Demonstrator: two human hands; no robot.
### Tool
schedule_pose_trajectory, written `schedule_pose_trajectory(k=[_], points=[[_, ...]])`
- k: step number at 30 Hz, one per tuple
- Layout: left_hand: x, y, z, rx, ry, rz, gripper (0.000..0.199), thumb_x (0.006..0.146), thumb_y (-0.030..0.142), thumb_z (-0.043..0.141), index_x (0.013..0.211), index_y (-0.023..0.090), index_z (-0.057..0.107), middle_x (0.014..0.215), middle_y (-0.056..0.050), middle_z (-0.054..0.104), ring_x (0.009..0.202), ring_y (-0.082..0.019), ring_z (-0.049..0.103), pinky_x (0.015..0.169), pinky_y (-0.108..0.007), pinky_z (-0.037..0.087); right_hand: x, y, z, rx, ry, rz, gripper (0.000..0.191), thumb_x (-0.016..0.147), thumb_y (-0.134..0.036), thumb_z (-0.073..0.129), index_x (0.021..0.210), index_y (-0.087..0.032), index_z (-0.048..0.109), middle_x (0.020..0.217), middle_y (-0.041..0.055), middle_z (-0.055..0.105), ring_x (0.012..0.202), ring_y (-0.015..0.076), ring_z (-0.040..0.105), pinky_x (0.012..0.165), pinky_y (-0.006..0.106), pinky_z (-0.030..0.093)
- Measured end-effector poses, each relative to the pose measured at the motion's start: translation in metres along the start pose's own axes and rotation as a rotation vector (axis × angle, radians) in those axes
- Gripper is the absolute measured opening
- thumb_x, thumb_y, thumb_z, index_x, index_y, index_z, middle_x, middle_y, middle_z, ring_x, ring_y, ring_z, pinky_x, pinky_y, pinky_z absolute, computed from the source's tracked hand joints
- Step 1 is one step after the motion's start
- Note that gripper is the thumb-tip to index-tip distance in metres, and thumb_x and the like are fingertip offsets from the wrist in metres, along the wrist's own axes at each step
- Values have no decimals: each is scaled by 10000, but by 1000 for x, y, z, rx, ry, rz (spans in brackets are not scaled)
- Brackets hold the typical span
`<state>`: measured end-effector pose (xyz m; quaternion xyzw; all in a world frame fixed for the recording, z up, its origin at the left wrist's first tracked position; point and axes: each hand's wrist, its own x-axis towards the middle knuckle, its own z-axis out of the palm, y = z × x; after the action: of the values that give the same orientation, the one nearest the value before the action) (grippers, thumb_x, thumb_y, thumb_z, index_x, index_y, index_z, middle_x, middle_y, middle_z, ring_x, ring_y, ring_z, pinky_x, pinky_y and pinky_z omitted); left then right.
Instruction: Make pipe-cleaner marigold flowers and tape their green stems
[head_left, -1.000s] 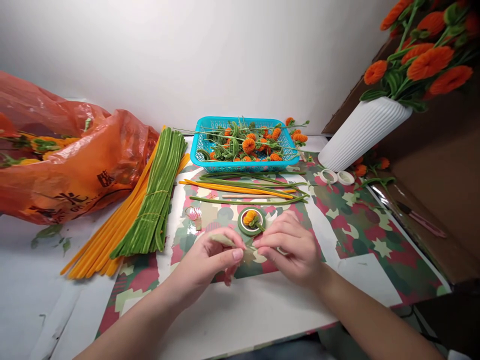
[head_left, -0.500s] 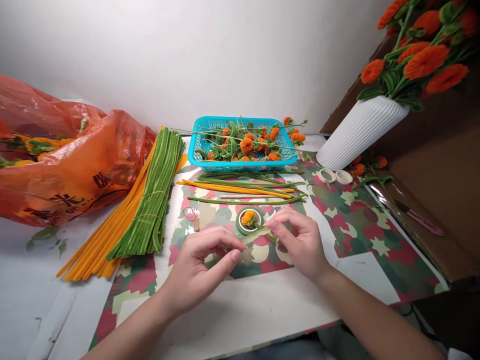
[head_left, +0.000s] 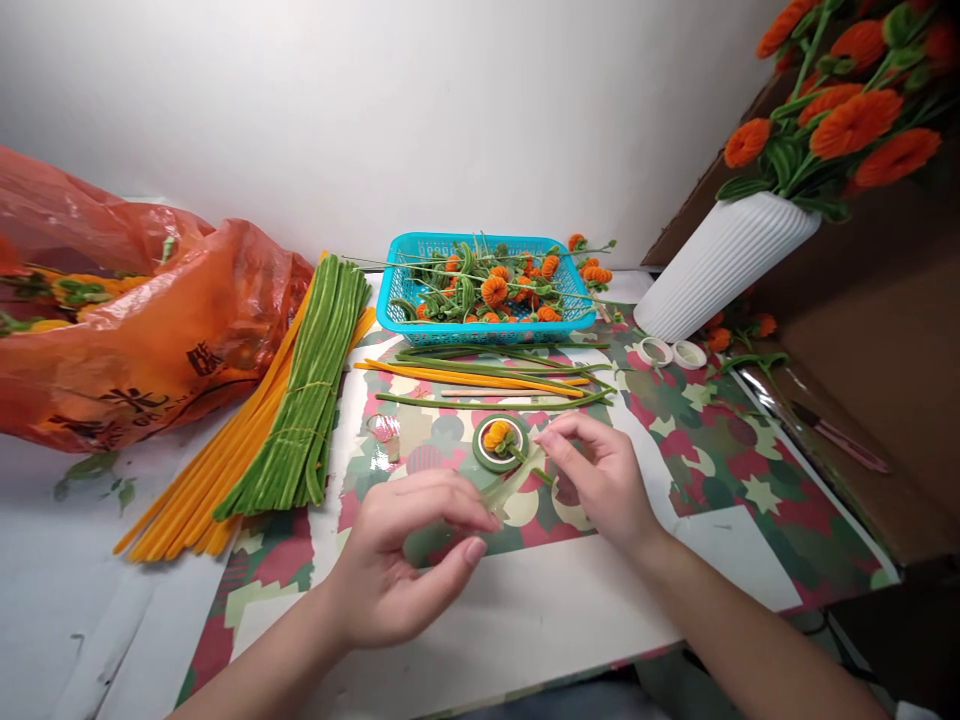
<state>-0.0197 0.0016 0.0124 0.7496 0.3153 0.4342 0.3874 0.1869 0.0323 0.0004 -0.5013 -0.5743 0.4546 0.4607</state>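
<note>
A thin, translucent strip of green floral tape (head_left: 516, 486) runs slantwise between my two hands. My right hand (head_left: 600, 480) pinches its upper end between thumb and forefinger. The lower end reaches the fingers of my left hand (head_left: 409, 550), whose thumb and forefinger are apart; whether it sticks to them I cannot tell. Just beyond the strip lies a roll of green tape (head_left: 480, 455), with a small yellow pipe-cleaner flower (head_left: 496, 436) resting on its centre. The flower's short green stem pokes out beneath the strip, toward my right hand.
Loose green and yellow pipe cleaners (head_left: 480, 376) lie beyond the roll. Behind them stands a blue basket (head_left: 487, 332) of orange flowers. Pipe-cleaner bundles (head_left: 289, 430) and an orange bag (head_left: 165, 340) are left; a white vase (head_left: 724, 260), tape rings (head_left: 688, 354) and a pink-handled tool (head_left: 851, 447) right.
My left hand has dropped slightly toward me, its thumb and forefinger still apart. The tape strip now slants more steeply. My right hand has barely shifted, still pinching.
</note>
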Motion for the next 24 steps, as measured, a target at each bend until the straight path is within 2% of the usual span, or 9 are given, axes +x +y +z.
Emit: schedule_pose_trajectory(k=[3,4,8,10,12,14,18,21,24], points=[[0,2,0,-88,-34,-18,195,782,82,584,904,198,683,770,-34,701,701,-154,618,677,-282,481,0,-1,2,-176,37,-88,51,841,-243,612,849,-221,657,805,14,621,755,170,581,677,304,481],[0,2,0,-108,-34,-44,190,789,94,586,908,203,686,783,-35,705,711,-157,619,688,-287,480,-1,-2,3,-232,73,-163,97,832,-205,608,914,-228,654,856,19,630,796,176,584,707,315,484],[-1,-1,1,-145,6,-187,152,831,142,584,891,229,692,802,-13,697,752,-147,608,708,-262,471,-9,-5,2,-389,181,-641,256,791,-105,591,1009,-237,612,912,32,637,867,193,576,752,350,469],[-1,-3,2,-152,29,-258,130,854,176,574,875,234,689,787,-3,680,762,-143,595,710,-251,467,-12,-5,2,-478,142,-871,252,754,-97,619,967,-233,621,862,29,651,797,188,555,712,356,444],[-1,-5,3,-163,50,-328,117,869,214,567,842,224,681,756,-1,654,746,-141,580,693,-247,464,-13,-4,3,-565,87,-998,233,730,-97,637,921,-232,643,833,23,674,754,184,528,686,361,411],[-1,-6,4,-205,59,-401,129,873,259,572,807,207,669,726,-3,621,700,-136,561,643,-241,457,-13,-2,5,-631,59,-1003,202,733,-101,641,881,-237,658,832,14,694,758,184,520,688,367,387],[-3,-9,6,-398,44,-557,187,846,359,617,780,190,662,717,-8,596,639,-124,530,560,-226,437,-11,1,8,-698,41,-891,119,771,-147,670,840,-244,664,852,-2,708,790,183,526,720,372,362],[-4,-13,7,-562,20,-657,222,810,407,659,772,189,672,708,-9,614,625,-115,521,553,-218,427,-11,2,9,-699,30,-866,105,780,-162,686,837,-247,665,855,-11,709,814,180,534,737,366,349],[-3,-16,6,-689,6,-688,244,779,429,688,753,187,679,694,-4,623,614,-106,527,576,-219,442,-11,2,9,-689,32,-850,92,800,-152,658,823,-241,660,834,-14,709,809,174,532,749,366,341]])
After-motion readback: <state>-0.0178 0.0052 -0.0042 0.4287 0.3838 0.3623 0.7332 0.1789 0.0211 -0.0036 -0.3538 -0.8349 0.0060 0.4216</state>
